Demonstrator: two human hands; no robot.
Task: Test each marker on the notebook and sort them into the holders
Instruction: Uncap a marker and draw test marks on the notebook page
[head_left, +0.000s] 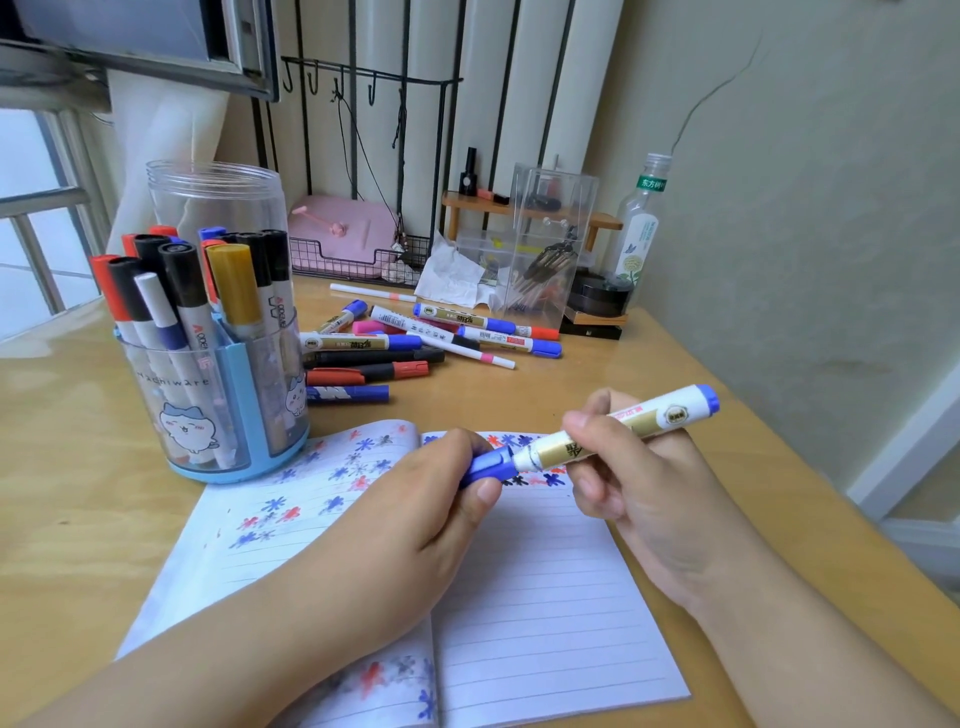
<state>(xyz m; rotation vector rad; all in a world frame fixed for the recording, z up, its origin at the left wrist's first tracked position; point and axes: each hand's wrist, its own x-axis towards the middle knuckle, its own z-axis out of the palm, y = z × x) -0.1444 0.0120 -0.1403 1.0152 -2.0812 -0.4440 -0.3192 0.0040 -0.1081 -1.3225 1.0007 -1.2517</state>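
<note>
Over the open lined notebook (545, 582) I hold a white and gold marker (613, 434) with a blue end. My right hand (639, 483) grips its barrel. My left hand (415, 509) pinches its blue cap (488, 464), which sits against the barrel. Blue, red and black star marks cover the top of the notebook pages. A blue and clear rotating holder (218, 410) at the left is packed with several markers. A pile of loose markers (415, 343) lies on the desk behind the notebook. A tall clear jar (218, 197) stands behind the holder.
A clear acrylic box (545, 249) with dark tools stands at the back. Beside it are a plastic bottle (641, 218), crumpled tissue (452, 275), a wire tray with a pink case (343, 234) and a small wooden shelf (524, 210). The desk's right edge runs beside my right arm.
</note>
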